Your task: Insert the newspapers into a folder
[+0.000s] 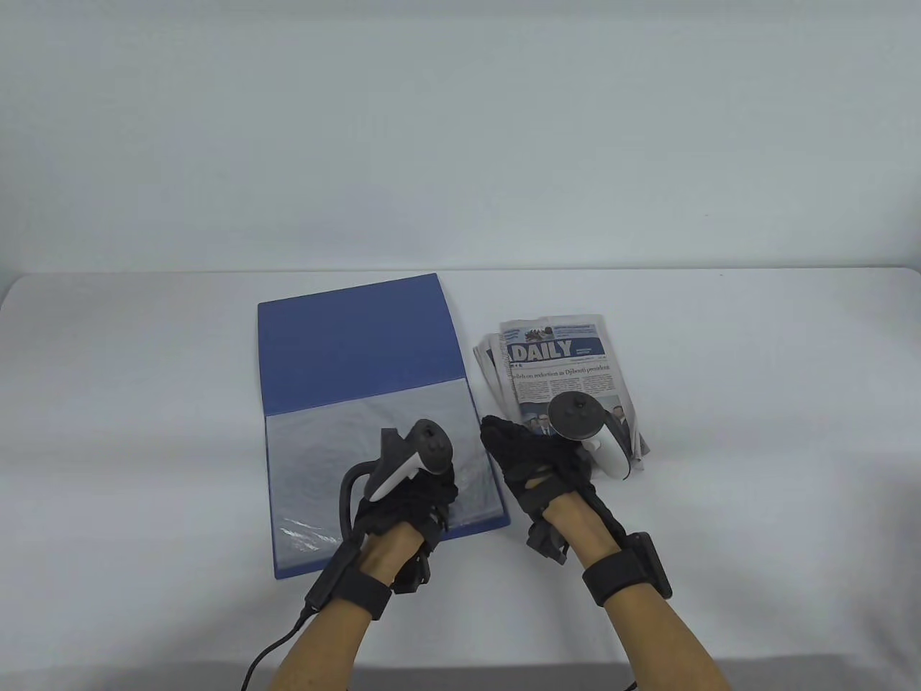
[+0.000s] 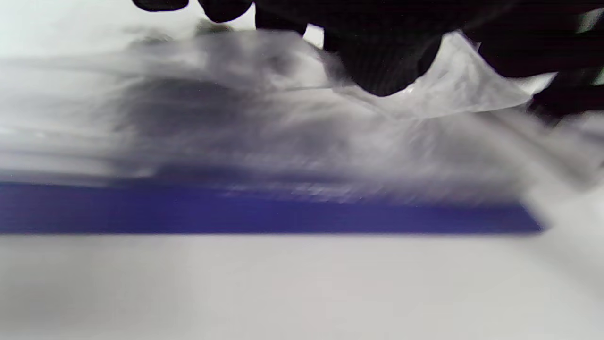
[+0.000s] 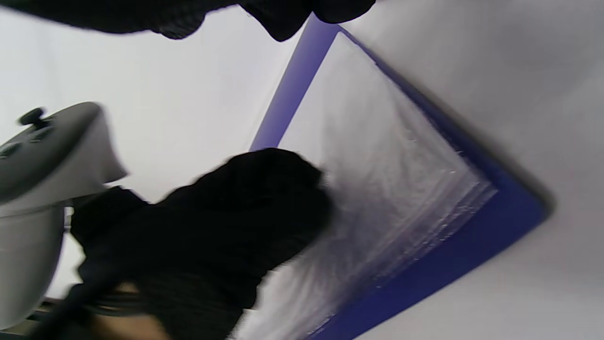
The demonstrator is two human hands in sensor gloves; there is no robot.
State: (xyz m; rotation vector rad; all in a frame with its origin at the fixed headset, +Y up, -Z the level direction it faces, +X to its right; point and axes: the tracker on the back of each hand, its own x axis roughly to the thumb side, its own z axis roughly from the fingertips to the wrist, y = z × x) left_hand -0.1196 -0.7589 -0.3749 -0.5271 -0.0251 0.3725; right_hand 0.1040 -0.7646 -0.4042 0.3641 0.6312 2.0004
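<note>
A blue folder [image 1: 360,338] lies open on the table, its clear plastic sleeves [image 1: 324,461] facing up. My left hand [image 1: 432,497] is on the right part of the sleeves. In the left wrist view its fingers [image 2: 382,71] pinch the top sleeve [image 2: 453,89] and tent it upward. A stack of folded newspapers [image 1: 561,360] lies just right of the folder. My right hand [image 1: 529,457] hovers between the folder's right edge and the newspapers and holds nothing. Its fingertips [image 3: 283,16] show above the folder [image 3: 472,245] in the right wrist view.
The white table [image 1: 755,432] extends on both sides of the folder and the newspapers. A cable [image 1: 273,648] runs from my left wrist to the front edge. A pale wall stands behind the table.
</note>
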